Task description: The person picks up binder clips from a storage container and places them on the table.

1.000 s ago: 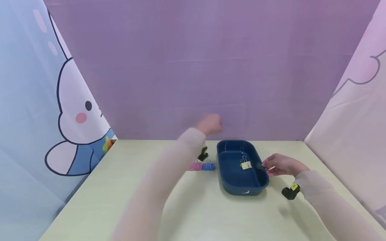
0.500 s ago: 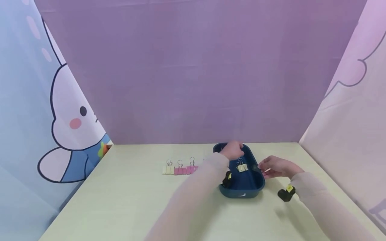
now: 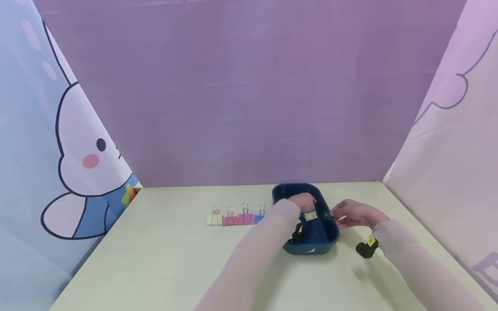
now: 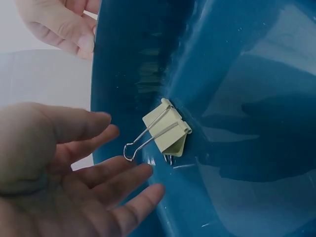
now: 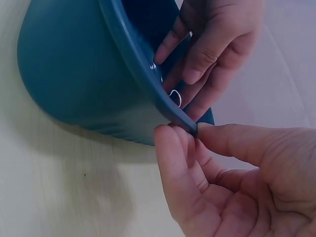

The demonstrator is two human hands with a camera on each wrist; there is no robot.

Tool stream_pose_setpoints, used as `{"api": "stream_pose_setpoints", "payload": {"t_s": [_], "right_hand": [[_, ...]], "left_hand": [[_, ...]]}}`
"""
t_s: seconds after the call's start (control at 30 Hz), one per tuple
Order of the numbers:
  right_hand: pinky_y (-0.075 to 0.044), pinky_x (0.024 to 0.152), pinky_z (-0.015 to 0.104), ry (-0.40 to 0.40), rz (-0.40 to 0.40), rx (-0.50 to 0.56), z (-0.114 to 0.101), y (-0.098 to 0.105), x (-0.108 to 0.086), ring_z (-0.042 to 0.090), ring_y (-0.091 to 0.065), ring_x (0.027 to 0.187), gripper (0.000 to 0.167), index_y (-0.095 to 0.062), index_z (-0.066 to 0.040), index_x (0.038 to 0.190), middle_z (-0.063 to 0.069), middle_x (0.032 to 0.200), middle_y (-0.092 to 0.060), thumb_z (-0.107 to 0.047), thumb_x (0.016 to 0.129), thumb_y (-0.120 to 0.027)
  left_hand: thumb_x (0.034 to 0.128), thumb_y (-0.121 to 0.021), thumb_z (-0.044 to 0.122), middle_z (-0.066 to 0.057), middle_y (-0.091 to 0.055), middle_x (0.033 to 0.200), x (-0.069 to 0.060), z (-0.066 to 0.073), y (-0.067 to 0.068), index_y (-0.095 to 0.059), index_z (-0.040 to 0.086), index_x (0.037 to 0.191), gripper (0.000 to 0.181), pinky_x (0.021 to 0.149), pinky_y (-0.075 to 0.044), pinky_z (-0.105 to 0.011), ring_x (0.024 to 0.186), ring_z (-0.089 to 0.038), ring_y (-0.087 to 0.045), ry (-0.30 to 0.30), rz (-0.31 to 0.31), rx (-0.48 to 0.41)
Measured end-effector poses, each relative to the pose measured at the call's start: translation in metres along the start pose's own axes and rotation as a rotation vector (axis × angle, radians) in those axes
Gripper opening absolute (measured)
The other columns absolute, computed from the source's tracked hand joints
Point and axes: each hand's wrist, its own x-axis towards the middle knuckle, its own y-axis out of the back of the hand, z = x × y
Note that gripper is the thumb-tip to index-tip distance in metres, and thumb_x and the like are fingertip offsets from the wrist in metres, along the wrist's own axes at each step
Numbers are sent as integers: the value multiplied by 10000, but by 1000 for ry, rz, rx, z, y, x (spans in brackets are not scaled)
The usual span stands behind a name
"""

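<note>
A dark blue plastic bin [image 3: 315, 249] stands on the table, with a pale yellow binder clip [image 4: 165, 127] lying inside against its wall. My left hand [image 3: 304, 201] reaches into the bin over that clip. In the left wrist view its fingers [image 4: 129, 180] are spread and loosely bent beside the clip's wire handle; whether a fingertip touches the wire I cannot tell. My right hand [image 3: 355, 213] pinches the bin's right rim between thumb and fingers, plain in the right wrist view [image 5: 232, 182]. Another wire handle shows partly beneath the clip.
Left of the bin stands a row of binder clips: a pale yellow clip [image 3: 215, 220], two pink clips [image 3: 245, 219] and a blue clip [image 3: 258, 218], partly hidden by my left sleeve. A purple curtain [image 3: 249, 108] hangs behind the table [image 3: 155, 259].
My left hand has come down from above the table's back edge into the bin, moving right and toward the clip. The right hand stays at the rim. The head view has shifted slightly.
</note>
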Motion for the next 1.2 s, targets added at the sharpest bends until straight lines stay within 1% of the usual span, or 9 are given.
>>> {"api": "stream_pose_setpoints", "payload": {"t_s": [0.1,0.23,0.33,0.43,0.63,0.8,0.9,1.0,1.2], "right_hand": [[-577,707,257,5,-6,7,1,0,0,105,-617,729,291,-520,197,1147,36,831,-619,-29,978,-448],[-576,705,254,2,1,3,1,0,0,103,-615,727,294,-515,200,1151,35,828,-616,-26,978,-443],[-575,703,251,-3,6,-8,0,0,1,103,-617,726,288,-520,195,1145,38,830,-619,-24,976,-442],[-575,702,249,-7,8,-6,0,-1,2,103,-620,727,287,-519,195,1147,41,833,-627,-21,974,-442],[-575,692,248,-9,14,-7,0,-1,2,105,-620,724,297,-510,203,1153,40,830,-630,-22,968,-450],[-576,698,253,-21,18,-22,-1,-1,1,112,-618,729,287,-521,187,1147,47,835,-625,-29,972,-453],[-576,701,255,-28,25,-28,-3,-2,1,115,-618,730,277,-533,175,1139,49,832,-620,-30,970,-457],[-575,696,253,-25,31,-36,-4,-1,0,113,-617,727,285,-530,182,1143,47,830,-616,-32,969,-461],[-573,693,254,-18,18,-29,-4,-2,0,107,-605,712,287,-514,194,1144,37,818,-605,-29,972,-456]], "left_hand": [[967,-535,184,84,-597,1339,-2,0,-1,-614,175,1309,351,1020,-428,-220,1217,-47,-543,-5,-7,-2],[967,-548,177,72,-645,920,-4,0,0,-705,112,1023,179,780,-458,-197,854,-77,-571,-17,-9,-29],[976,-523,153,31,-462,702,-4,-3,1,-590,93,747,245,644,-389,-236,695,-121,-479,-34,-6,-41],[971,-506,123,24,-429,631,-2,-6,0,-481,113,634,338,597,-373,-234,630,-129,-457,-15,6,-70],[893,-653,107,25,-559,574,7,-8,-5,-670,75,644,251,536,-406,-213,561,-118,-517,95,83,-230],[820,-717,-14,23,-699,707,14,-13,-3,-785,96,788,133,548,-488,-201,584,-93,-596,81,111,-354],[812,-705,-60,-7,-719,771,15,-22,11,-780,73,851,157,560,-505,-189,608,-96,-619,14,122,-383],[814,-682,-77,-49,-727,831,11,-37,37,-762,41,897,165,582,-510,-177,654,-109,-625,-44,163,-389],[795,-661,-87,-91,-709,999,-16,-78,95,-732,34,932,195,760,-545,-245,882,-198,-639,1,274,-391]]}}
